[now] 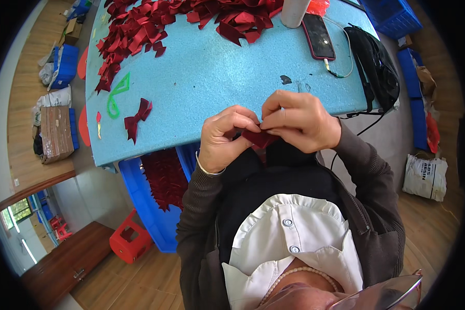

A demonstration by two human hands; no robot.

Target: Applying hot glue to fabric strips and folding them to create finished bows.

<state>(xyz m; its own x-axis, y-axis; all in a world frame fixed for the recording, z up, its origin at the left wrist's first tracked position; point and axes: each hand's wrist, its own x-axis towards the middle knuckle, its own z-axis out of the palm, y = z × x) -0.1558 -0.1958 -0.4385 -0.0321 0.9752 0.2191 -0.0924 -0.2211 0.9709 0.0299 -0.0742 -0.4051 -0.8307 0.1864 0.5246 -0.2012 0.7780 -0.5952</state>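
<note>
Between my two hands, just off the table's near edge, is a dark red ribbon piece (260,138). My left hand (226,135) pinches it from the left with thumb and forefinger. From the right, my right hand (300,123) grips it with the fingertips close to the left ones. The fingers cover much of the ribbon, so its full shape is hidden. A single dark red ribbon bow (138,120) lies on the blue table (201,88), left of my hands. A large heap of similar red bows (139,31) spreads along the far side.
A phone (319,37) with a white cable, a pale cylinder (294,11) and a black bag (373,67) occupy the table's right side. Green tape (118,95) lies at left. Below the edge, a blue crate (152,227) holds red ribbon strips (163,178), near a red stool (130,238).
</note>
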